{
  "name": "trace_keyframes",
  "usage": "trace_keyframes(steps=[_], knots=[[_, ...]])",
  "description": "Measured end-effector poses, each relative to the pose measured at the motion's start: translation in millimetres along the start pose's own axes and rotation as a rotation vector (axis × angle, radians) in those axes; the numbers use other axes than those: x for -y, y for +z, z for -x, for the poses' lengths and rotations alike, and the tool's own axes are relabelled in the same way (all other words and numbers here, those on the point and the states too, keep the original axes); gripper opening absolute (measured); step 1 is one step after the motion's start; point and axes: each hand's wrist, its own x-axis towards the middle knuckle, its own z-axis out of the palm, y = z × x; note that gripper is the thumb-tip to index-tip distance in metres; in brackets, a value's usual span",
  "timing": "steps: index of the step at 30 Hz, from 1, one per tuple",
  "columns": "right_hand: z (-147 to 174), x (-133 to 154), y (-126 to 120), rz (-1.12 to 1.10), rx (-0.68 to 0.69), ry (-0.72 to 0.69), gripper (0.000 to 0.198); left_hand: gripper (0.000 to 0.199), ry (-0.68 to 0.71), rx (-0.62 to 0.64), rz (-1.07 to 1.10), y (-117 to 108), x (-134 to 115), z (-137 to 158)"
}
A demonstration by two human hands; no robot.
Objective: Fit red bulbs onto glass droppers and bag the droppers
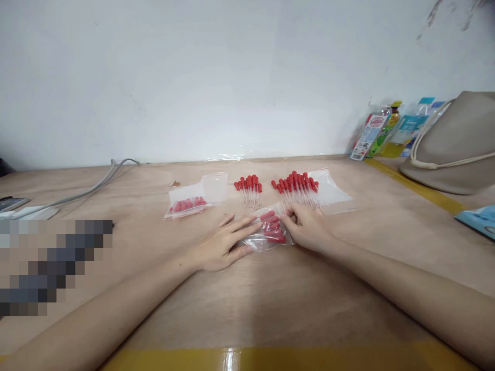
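A clear plastic bag (255, 242) holding several red-bulbed droppers (274, 226) lies flat on the table between my hands. My left hand (222, 245) rests on its left part, fingers spread and pressing lightly on the plastic. At the bag's right edge, my right hand (307, 224) is closed, thumb and fingers pinching the plastic. Just beyond lies a small group of loose droppers (249, 185) with red bulbs and clear stems. A larger pile of droppers (296, 185) lies to its right, partly over another clear bag (334, 190).
Packed bags of droppers (187, 204) lie at the left. Bottles (413, 123), a carton (369, 136) and a beige bag (456, 139) stand at the right by the wall. A blue packet (479, 221) lies at the right edge. A grey cable (85, 193) crosses the left side.
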Motion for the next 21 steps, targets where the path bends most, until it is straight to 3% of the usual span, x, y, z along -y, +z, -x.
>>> trace_keyframes(steps=[4, 9, 13, 18, 21], knots=[[-2, -7, 5, -0.445, 0.078, -0.067, 0.021, 0.053, -0.029, -0.126, 0.058, -4, -1, 0], [3, -6, 15, -0.719, 0.201, -0.059, 0.027, 0.056, -0.116, -0.36, 0.129, -7, 3, -2], [9, 1, 19, -0.826, 0.296, -0.118, 0.028, 0.061, -0.165, -0.304, 0.278, -9, 2, -4], [12, 6, 19, -0.826, 0.356, -0.14, 0.026, 0.039, -0.234, -0.003, 0.772, -12, 2, -8], [10, 3, 20, -0.803, 0.301, -0.142, 0.026, 0.031, -0.304, -0.042, 0.929, -16, 7, -10]])
